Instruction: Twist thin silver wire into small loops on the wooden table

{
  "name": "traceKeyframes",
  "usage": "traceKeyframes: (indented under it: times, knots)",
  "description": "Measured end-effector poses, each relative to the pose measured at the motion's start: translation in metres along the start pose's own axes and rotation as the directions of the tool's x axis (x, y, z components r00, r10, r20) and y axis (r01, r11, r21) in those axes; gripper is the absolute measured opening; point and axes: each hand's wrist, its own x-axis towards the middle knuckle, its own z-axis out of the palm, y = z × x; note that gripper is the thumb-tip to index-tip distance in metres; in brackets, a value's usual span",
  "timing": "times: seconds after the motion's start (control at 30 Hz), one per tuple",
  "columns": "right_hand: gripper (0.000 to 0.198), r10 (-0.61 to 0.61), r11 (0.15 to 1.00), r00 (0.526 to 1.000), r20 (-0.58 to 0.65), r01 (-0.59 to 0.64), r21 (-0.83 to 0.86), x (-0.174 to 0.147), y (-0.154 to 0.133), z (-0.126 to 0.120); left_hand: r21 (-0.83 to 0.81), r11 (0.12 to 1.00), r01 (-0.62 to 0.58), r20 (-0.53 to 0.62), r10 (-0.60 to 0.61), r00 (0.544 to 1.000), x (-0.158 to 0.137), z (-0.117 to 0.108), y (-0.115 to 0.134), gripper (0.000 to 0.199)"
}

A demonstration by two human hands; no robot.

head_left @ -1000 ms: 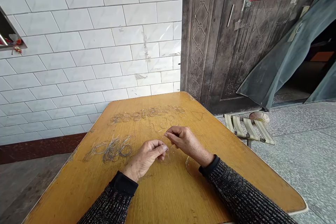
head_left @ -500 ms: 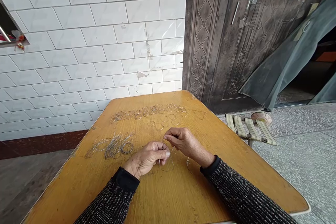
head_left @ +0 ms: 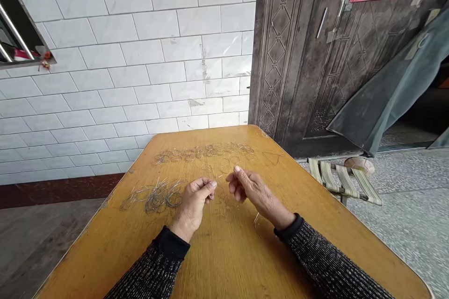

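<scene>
My left hand point(head_left: 196, 201) pinches a thin wire point(head_left: 218, 176) between thumb and forefinger above the table; a short bit of it shows beyond the thumb. My right hand point(head_left: 247, 187) is just to the right, fingers curled and thumb raised along the forefinger; whether wire lies in this pinch is too fine to see. A tangled heap of grey wire coils point(head_left: 159, 196) lies left of my left hand. Beyond both hands are a few single wire loops point(head_left: 225, 166), and behind them a row of bent wire loops point(head_left: 199, 151). A loose wire piece point(head_left: 257, 226) lies below my right wrist.
The yellow wooden table point(head_left: 224, 261) reaches to a white tiled wall point(head_left: 157, 56) and a dark carved door point(head_left: 298, 79). A bent wire point(head_left: 272, 157) lies near its right edge. A strap-seat folding stool point(head_left: 345, 180) stands right of the table.
My hands have come apart a little, and my right hand has turned with its thumb up. The wire loop that hung below my left hand no longer shows. The view has shifted slightly.
</scene>
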Motion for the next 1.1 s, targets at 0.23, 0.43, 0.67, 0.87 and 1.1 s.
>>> traceKeyframes:
  times: [0.23, 0.43, 0.67, 0.87, 1.1]
  knots:
    - [0.038, 0.037, 0.988, 0.938, 0.344, -0.086, 0.127, -0.011, 0.01, 0.019, -0.053, 0.996, -0.078, -0.137, 0.07, 0.988, 0.001, 0.001, 0.0, 0.023]
    - [0.032, -0.015, 0.961, 0.949, 0.315, -0.074, 0.267, -0.011, 0.015, 0.025, -0.252, 0.967, 0.02, -0.144, -0.058, 0.988, 0.002, 0.001, -0.001, 0.024]
    - [0.033, -0.003, 0.972, 0.921, 0.389, -0.088, 0.216, -0.011, 0.017, 0.022, -0.362, 0.927, 0.097, -0.064, -0.128, 0.99, 0.003, 0.001, -0.003, 0.024]
    - [0.029, -0.026, 0.969, 0.913, 0.407, -0.077, 0.235, -0.013, 0.016, 0.025, -0.376, 0.926, 0.027, -0.141, -0.086, 0.986, 0.003, 0.003, -0.004, 0.023]
    - [0.033, -0.024, 0.977, 0.922, 0.388, -0.061, 0.204, -0.015, 0.018, 0.034, -0.429, 0.903, 0.022, -0.147, -0.094, 0.985, -0.001, 0.006, -0.003, 0.026]
